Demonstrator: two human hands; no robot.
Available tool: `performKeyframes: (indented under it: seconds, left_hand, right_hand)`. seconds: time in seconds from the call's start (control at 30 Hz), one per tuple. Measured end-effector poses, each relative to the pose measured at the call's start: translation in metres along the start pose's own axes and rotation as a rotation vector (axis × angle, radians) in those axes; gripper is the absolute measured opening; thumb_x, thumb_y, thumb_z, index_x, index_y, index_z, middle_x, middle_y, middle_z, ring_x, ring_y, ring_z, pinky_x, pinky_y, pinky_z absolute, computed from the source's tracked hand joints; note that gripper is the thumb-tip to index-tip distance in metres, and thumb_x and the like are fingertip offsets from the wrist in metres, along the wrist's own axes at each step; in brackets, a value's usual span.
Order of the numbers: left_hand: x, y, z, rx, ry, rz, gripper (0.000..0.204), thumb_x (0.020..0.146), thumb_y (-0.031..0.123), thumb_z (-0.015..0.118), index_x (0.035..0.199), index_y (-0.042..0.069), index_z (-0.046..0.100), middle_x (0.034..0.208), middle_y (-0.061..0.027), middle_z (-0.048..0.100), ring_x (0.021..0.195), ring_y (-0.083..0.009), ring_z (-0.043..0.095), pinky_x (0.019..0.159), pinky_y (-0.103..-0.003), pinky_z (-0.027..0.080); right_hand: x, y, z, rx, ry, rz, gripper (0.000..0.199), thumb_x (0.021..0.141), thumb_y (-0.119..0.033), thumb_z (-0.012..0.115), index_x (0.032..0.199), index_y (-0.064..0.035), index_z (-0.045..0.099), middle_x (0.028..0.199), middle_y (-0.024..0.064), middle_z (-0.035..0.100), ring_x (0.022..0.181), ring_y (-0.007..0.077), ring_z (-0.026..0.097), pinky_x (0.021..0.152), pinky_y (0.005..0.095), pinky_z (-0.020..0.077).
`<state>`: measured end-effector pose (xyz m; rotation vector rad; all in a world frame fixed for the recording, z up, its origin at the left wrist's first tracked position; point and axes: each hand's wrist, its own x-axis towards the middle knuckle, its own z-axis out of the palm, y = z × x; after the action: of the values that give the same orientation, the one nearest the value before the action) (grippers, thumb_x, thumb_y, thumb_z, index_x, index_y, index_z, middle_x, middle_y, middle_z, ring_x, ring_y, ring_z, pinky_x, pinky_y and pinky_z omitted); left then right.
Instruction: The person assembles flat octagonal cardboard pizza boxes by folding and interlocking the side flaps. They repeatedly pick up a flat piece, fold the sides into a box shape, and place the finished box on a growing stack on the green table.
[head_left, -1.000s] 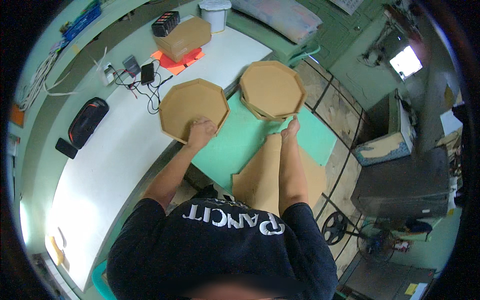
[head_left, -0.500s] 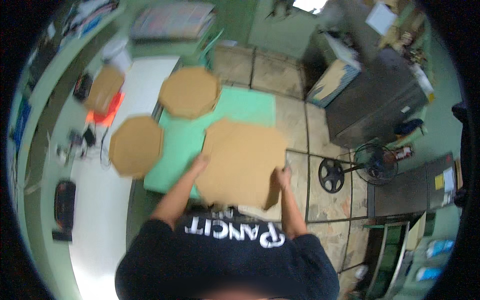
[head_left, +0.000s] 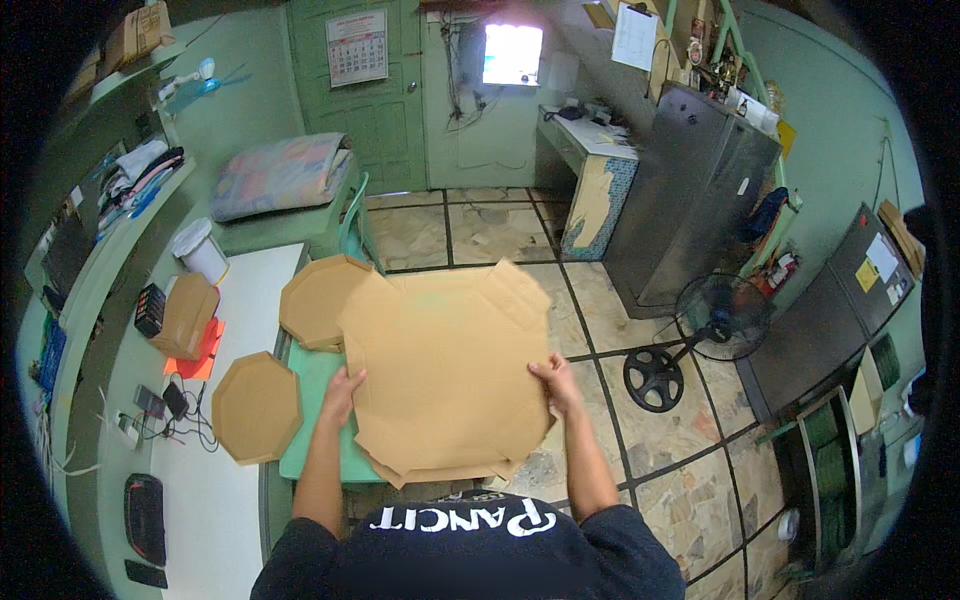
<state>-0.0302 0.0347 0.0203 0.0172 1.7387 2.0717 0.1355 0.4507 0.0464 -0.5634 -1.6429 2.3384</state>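
Observation:
A large flat octagonal cardboard sheet [head_left: 450, 370], with scored corner flaps and more layers showing under its near edge, is held up in front of me. My left hand [head_left: 343, 393] is closed on its left edge, and my right hand [head_left: 556, 383] is closed on its right edge with the thumb on top. Beyond its far left corner lies an octagonal cardboard tray [head_left: 325, 300], partly covered by the sheet. Another octagonal cardboard tray [head_left: 257, 408] with a low rim rests left of my left hand. Part of the green table [head_left: 325, 455] shows beneath.
A white counter [head_left: 205, 505] runs along the left, bearing a brown box [head_left: 187, 315], cables and a black case [head_left: 145, 518]. A green chair [head_left: 358, 225] stands beyond the table. To the right are a standing fan [head_left: 655, 380] and a dark refrigerator [head_left: 690, 200] on the tiled floor.
My view has tilted up, showing more of the door and far wall. Both hands still hold the cardboard sheet, which now appears larger and turned slightly, covering part of the far tray.

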Motion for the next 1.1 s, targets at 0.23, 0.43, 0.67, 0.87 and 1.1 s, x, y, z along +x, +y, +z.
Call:
performKeyframes:
  seconds: [0.23, 0.43, 0.67, 0.87, 1.1]
  left_hand:
    - [-0.042, 0.084, 0.051, -0.124, -0.158, 0.193, 0.045, 0.091, 0.018, 0.063, 0.128, -0.002, 0.048, 0.12, -0.0114, 0.06, 0.106, -0.0218, 0.061, 0.09, -0.037, 0.051]
    - [-0.035, 0.057, 0.12, 0.012, 0.133, 0.554, 0.05, 0.09, 0.026, 0.065, 0.126, -0.004, 0.05, 0.12, -0.0132, 0.06, 0.106, -0.0217, 0.058, 0.088, -0.035, 0.049]
    - [-0.054, 0.097, 0.14, 0.178, 0.475, 0.823, 0.058, 0.078, 0.035, 0.079, 0.116, -0.003, 0.057, 0.106, -0.0115, 0.066, 0.094, -0.0228, 0.062, 0.084, -0.033, 0.049]
    - [-0.069, 0.16, 0.116, 0.982, 0.222, 1.087, 0.065, 0.068, 0.044, 0.083, 0.115, 0.005, 0.06, 0.094, -0.0131, 0.068, 0.092, -0.0263, 0.065, 0.084, -0.038, 0.049]
    - [-0.057, 0.144, 0.052, 0.703, 0.586, 1.012, 0.092, 0.072, 0.05, 0.078, 0.141, 0.003, 0.039, 0.134, -0.0178, 0.05, 0.124, -0.0273, 0.049, 0.103, -0.042, 0.039]
  right_hand:
    - [-0.001, -0.07, 0.028, -0.387, 0.074, -0.268, 0.03, 0.093, -0.017, 0.059, 0.116, 0.0027, 0.059, 0.108, 0.0096, 0.068, 0.097, 0.0183, 0.065, 0.086, 0.0325, 0.0502]
    - [0.002, -0.063, 0.065, -0.864, 0.62, -0.982, 0.059, 0.094, -0.025, 0.055, 0.142, 0.0016, 0.033, 0.129, 0.0285, 0.049, 0.11, 0.0434, 0.051, 0.096, 0.0443, 0.0406]
    - [-0.028, -0.095, 0.086, -1.031, 0.585, -1.15, 0.084, 0.088, -0.032, 0.063, 0.149, -0.0002, 0.014, 0.14, 0.032, 0.031, 0.124, 0.0452, 0.035, 0.104, 0.051, 0.0294]
    - [-0.053, -0.146, 0.094, -1.022, -0.215, -0.901, 0.064, 0.081, -0.021, 0.073, 0.133, 0.0018, 0.044, 0.117, 0.0186, 0.059, 0.101, 0.0293, 0.056, 0.089, 0.0384, 0.0427]
    - [-0.034, -0.133, 0.055, -0.113, -0.203, -0.202, 0.025, 0.087, -0.009, 0.065, 0.11, 0.001, 0.062, 0.097, 0.0057, 0.067, 0.085, 0.0148, 0.062, 0.078, 0.0315, 0.0501]
